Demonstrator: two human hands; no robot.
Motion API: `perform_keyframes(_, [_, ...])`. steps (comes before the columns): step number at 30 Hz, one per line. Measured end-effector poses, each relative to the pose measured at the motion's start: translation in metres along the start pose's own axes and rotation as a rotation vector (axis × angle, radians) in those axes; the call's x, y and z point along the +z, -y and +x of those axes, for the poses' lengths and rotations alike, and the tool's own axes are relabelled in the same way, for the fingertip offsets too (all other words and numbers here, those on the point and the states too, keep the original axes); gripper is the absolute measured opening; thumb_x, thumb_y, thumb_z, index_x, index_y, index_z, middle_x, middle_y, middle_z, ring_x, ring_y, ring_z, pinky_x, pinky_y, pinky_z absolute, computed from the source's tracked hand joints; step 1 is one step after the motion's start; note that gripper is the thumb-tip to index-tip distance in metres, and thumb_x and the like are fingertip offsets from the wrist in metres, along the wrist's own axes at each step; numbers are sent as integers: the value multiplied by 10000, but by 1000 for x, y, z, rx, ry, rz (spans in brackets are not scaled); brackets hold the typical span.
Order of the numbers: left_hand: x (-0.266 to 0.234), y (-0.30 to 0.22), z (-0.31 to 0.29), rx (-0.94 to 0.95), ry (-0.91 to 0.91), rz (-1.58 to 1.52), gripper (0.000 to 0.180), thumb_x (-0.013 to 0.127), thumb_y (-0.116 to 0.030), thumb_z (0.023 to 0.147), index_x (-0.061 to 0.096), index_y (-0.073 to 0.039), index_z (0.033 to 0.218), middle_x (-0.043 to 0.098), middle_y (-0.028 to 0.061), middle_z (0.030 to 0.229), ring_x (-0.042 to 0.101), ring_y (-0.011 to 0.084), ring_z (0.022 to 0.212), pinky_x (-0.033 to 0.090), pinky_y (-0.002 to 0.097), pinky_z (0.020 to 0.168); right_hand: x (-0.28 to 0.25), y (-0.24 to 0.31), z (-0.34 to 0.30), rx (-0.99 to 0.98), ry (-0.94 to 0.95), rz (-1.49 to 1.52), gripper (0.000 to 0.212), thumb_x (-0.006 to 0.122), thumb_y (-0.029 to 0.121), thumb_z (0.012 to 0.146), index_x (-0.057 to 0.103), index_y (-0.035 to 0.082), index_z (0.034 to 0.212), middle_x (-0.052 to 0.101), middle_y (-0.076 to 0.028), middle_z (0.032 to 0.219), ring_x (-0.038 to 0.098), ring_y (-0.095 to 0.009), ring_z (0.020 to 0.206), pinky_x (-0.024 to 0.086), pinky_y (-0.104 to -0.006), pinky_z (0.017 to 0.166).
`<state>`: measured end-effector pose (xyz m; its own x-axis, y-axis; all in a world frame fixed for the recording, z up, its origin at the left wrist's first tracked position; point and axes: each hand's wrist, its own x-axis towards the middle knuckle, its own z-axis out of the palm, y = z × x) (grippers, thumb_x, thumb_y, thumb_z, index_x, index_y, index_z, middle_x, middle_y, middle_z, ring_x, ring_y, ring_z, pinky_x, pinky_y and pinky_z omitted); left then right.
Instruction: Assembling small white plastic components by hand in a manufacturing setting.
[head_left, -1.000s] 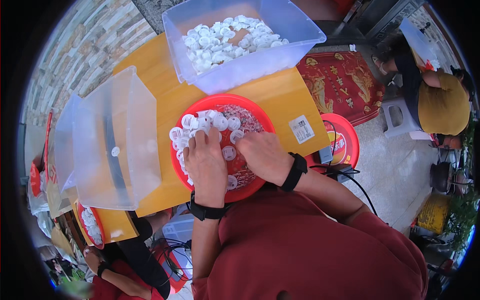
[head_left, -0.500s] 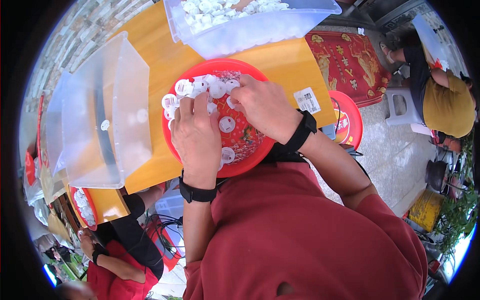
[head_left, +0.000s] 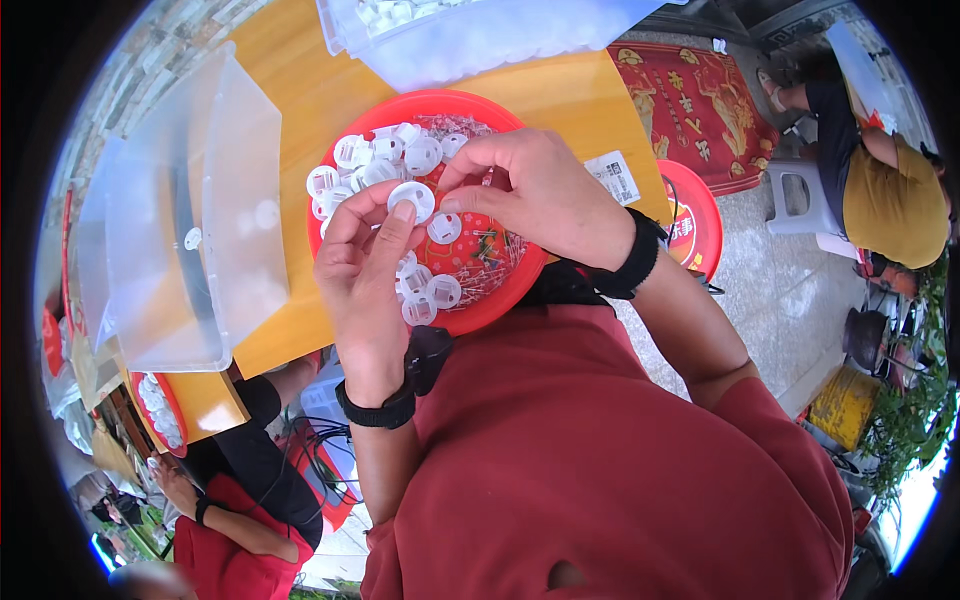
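Above the near edge of the desk [head_left: 290, 110], the left hand [head_left: 362, 275] pinches a round white plastic cap [head_left: 411, 198] between thumb and fingers, over the round red tray [head_left: 445, 104]. Just beside it, the right hand [head_left: 570, 195] has thumb and index fingertips close together; whether they grip something small, I cannot tell. The tray sits along that near edge, with a few loose caps [head_left: 418, 308] on its near side, thin pin-like parts [head_left: 487, 278] toward its right, and a heap of white caps [head_left: 385, 150] at its far left. Toward the desk's left edge stands a clear plastic bin [head_left: 240, 200]; near the right corner is a white label [head_left: 612, 177]. At the far edge, a translucent tub [head_left: 490, 50] holds more white pieces [head_left: 395, 12]. Beyond the right edge, a patterned red mat [head_left: 690, 115] covers part of the floor [head_left: 760, 280].
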<state>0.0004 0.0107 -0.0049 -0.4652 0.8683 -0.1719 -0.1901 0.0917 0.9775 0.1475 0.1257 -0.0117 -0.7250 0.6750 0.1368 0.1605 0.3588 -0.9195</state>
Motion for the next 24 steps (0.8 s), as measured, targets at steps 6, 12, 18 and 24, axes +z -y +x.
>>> perform_keyframes(6, [-18,4,-7,-35,-73,-16,218,597,-120,948,625,-28,1143,638,17,1014,601,72,892,507,227,757,18,-5,-16,127,102,-691,116,705,174,767,668,64,760,643,-107,786,645,-306,783,501,-426,656])
perform_keyframes(12, [-23,8,-14,-84,12,-21,195,550,-182,984,648,-69,1109,633,-26,995,519,26,755,409,179,641,25,-5,-12,63,153,-846,104,652,140,758,658,38,740,656,-152,745,666,-311,729,511,-418,595])
perform_keyframes(18, [-17,8,-19,-165,39,18,162,559,-216,983,658,-91,1011,624,-53,962,474,-8,722,361,165,619,9,4,-6,97,125,-140,121,652,117,858,635,-2,849,643,-74,789,621,-168,681,487,-315,600])
perform_keyframes(24, [-2,2,-22,-192,107,-127,130,579,-212,978,635,-104,1022,595,-75,883,415,-28,674,322,152,535,15,12,-7,236,124,598,148,626,133,937,634,7,1015,617,13,880,566,-40,799,470,-201,715])
